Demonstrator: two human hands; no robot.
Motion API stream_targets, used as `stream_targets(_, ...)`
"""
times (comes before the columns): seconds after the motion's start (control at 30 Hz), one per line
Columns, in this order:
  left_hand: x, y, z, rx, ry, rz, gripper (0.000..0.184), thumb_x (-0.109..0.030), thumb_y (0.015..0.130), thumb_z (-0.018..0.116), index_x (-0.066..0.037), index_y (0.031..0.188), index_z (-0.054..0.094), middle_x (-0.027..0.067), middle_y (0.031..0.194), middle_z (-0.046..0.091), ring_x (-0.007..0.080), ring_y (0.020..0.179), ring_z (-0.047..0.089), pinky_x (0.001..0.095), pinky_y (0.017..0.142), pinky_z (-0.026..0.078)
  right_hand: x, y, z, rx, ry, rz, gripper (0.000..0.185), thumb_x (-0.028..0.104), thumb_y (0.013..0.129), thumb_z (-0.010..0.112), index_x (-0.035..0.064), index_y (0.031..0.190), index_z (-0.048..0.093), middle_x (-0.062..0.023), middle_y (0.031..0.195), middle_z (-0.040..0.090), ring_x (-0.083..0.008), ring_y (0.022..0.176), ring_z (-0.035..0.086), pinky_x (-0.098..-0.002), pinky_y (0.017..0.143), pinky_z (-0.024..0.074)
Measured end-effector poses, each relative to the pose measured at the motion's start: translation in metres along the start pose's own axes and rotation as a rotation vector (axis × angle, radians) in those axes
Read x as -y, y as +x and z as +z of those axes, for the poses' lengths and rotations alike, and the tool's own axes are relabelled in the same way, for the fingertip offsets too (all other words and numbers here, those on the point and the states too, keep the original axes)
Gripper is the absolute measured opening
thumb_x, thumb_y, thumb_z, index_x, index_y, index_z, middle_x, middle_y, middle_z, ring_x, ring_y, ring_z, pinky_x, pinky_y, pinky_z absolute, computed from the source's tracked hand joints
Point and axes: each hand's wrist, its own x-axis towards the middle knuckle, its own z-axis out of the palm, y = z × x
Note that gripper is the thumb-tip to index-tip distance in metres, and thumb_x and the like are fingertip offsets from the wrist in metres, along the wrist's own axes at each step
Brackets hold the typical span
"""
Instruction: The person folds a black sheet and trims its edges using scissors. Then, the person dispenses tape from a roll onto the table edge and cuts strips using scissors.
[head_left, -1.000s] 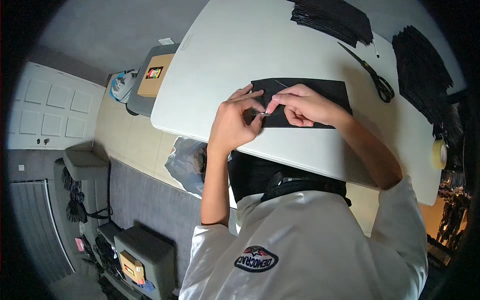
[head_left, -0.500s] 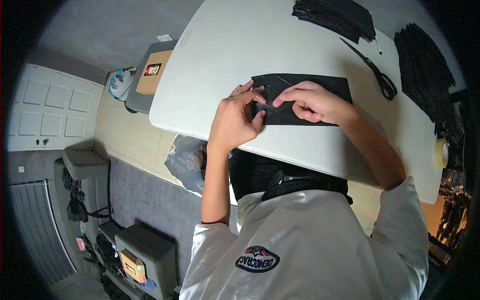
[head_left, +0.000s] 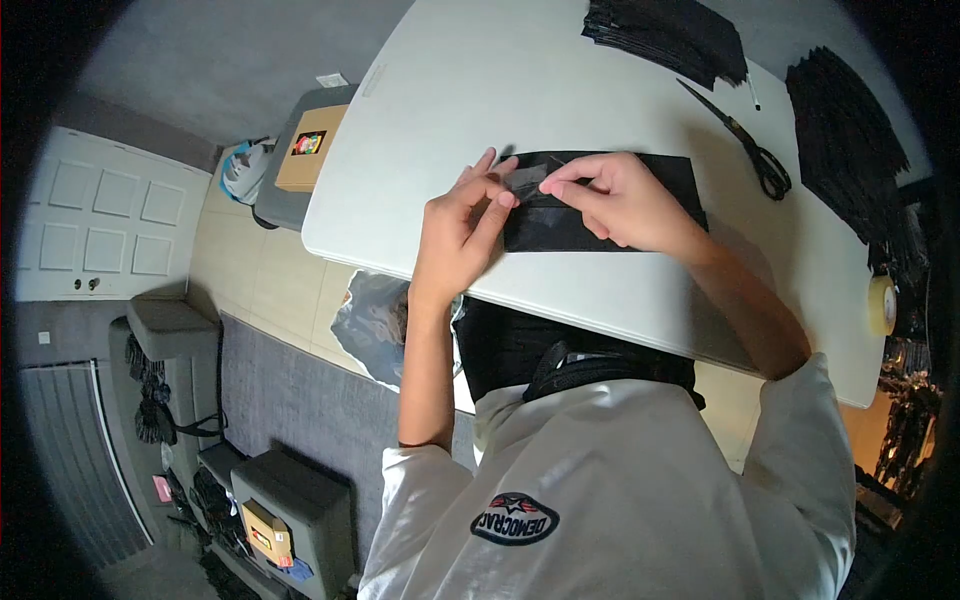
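Note:
A flat black rectangular sheet (head_left: 600, 236) lies on the white table near its front edge. Over its left part, a small clear piece of film or tape (head_left: 525, 182) is stretched between my hands. My left hand (head_left: 465, 222) pinches the film's left end between thumb and index finger, its other fingers raised at the sheet's left edge. My right hand (head_left: 622, 203) pinches the film's right end with thumb and index finger, its other fingers curled above the sheet. A thin line shows near the sheet's top edge; I cannot make out what it is.
Black scissors (head_left: 755, 158) lie right of the sheet on the white table (head_left: 430, 130). Stacks of black sheets (head_left: 665, 38) (head_left: 845, 140) stand at the back and right. A white pen (head_left: 753, 92) and a tape roll (head_left: 881, 306) are also there. A plastic bag (head_left: 370, 325) hangs below the front edge.
My left thumb and index finger have closed and moved up and left off the sheet's surface. My right fingertips have risen slightly, and the clear film now shows lifted between both hands.

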Motion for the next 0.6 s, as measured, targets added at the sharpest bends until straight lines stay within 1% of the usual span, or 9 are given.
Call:
stream_targets(0.03, -0.006, 0.001, -0.002, -0.001, 0.003, 0.006, 0.015, -0.014, 0.098, 0.065, 0.0, 0.094, 0.07, 0.0259, 0.119, 0.074, 0.0446, 0.141, 0.053, 0.0552, 0.12, 0.035, -0.003, 0.001, 0.001, -0.002, -0.002, -0.006, 0.026, 0.024, 0.104, 0.065, 0.0033, 0.117, 0.074, -0.0025, 0.056, 0.056, -0.0062, 0.041, 0.044, -0.0258, 0.04, 0.034)
stream_targets(0.1, -0.025, 0.0, -0.007, -0.105, 0.191, 0.143, 0.018, -0.016, 0.1, 0.064, -0.001, 0.093, 0.069, 0.0254, 0.123, 0.073, 0.0433, 0.144, 0.051, 0.0569, 0.121, 0.033, -0.017, 0.003, 0.003, -0.284, -0.293, -0.535, 0.025, 0.025, 0.101, 0.07, 0.0043, 0.113, 0.077, -0.0071, 0.059, 0.061, -0.01, 0.045, 0.052, -0.0298, 0.045, 0.0405)
stream_targets(0.2, -0.053, -0.005, -0.028, -0.241, 0.211, 0.104, 0.022, -0.018, 0.102, 0.063, 0.0, 0.091, 0.067, 0.0245, 0.126, 0.073, 0.0421, 0.144, 0.051, 0.0567, 0.121, 0.033, 0.017, -0.009, -0.024, -0.553, -0.586, -0.477, 0.029, 0.026, 0.098, 0.074, 0.0022, 0.113, 0.077, -0.011, 0.062, 0.065, -0.013, 0.051, 0.058, -0.0323, 0.051, 0.0459)
stream_targets(0.27, -0.066, -0.008, -0.032, -0.237, 0.191, 0.094, 0.023, -0.019, 0.102, 0.064, 0.001, 0.089, 0.066, 0.0244, 0.128, 0.072, 0.0413, 0.144, 0.051, 0.0541, 0.119, 0.037, 0.037, -0.021, -0.026, -0.552, -0.599, -0.397, 0.031, 0.027, 0.095, 0.076, 0.0034, 0.115, 0.077, -0.0108, 0.073, 0.072, -0.0127, 0.06, 0.063, -0.0312, 0.058, 0.0493)
stream_targets(0.33, -0.076, -0.009, -0.029, -0.154, 0.174, 0.065, 0.023, -0.019, 0.101, 0.065, 0.001, 0.09, 0.066, 0.0258, 0.128, 0.072, 0.0416, 0.144, 0.051, 0.0502, 0.116, 0.041, 0.034, -0.018, -0.021, -0.409, -0.4, -0.682, 0.033, 0.027, 0.093, 0.079, 0.0035, 0.116, 0.077, -0.009, 0.09, 0.076, -0.0107, 0.075, 0.067, -0.0295, 0.065, 0.0523)
stream_targets(0.37, -0.078, -0.009, -0.025, -0.138, 0.172, 0.078, 0.022, -0.019, 0.101, 0.066, 0.001, 0.09, 0.067, 0.0276, 0.127, 0.071, 0.0423, 0.144, 0.051, 0.0474, 0.113, 0.044, 0.035, -0.025, -0.016, -0.263, -0.297, -0.596, 0.034, 0.027, 0.091, 0.081, 0.0046, 0.117, 0.077, -0.0064, 0.106, 0.077, -0.0099, 0.085, 0.067, -0.0283, 0.071, 0.0541)
stream_targets(0.47, -0.082, -0.008, -0.018, -0.101, 0.134, 0.092, 0.022, -0.019, 0.101, 0.066, 0.001, 0.09, 0.067, 0.0289, 0.128, 0.07, 0.0421, 0.143, 0.052, 0.0473, 0.113, 0.044, 0.036, -0.03, -0.002, -0.152, -0.123, -0.495, 0.04, 0.027, 0.09, 0.084, 0.0049, 0.121, 0.075, -0.0063, 0.111, 0.076, -0.0095, 0.087, 0.066, -0.0274, 0.074, 0.0535)
stream_targets(0.5, -0.084, -0.009, -0.017, -0.084, 0.116, 0.064, 0.023, -0.018, 0.102, 0.065, 0.002, 0.091, 0.068, 0.031, 0.131, 0.068, 0.04, 0.146, 0.048, 0.048, 0.118, 0.038, 0.036, -0.03, 0.0, -0.158, -0.122, -0.495, 0.04, 0.027, 0.09, 0.084, 0.0049, 0.121, 0.075, -0.0063, 0.111, 0.076, -0.0095, 0.087, 0.066, -0.0274, 0.074, 0.0535)
stream_targets(0.6, -0.089, -0.009, -0.014, -0.082, 0.158, 0.086, 0.024, -0.018, 0.103, 0.065, 0.002, 0.09, 0.068, 0.0291, 0.13, 0.069, 0.0407, 0.145, 0.05, 0.0481, 0.117, 0.039, 0.035, -0.024, 0.0, -0.131, -0.043, -0.481, 0.03, 0.013, 0.092, 0.08, 0.0021, 0.12, 0.074, -0.0043, 0.102, 0.074, -0.0073, 0.089, 0.065, -0.0237, 0.074, 0.0527)
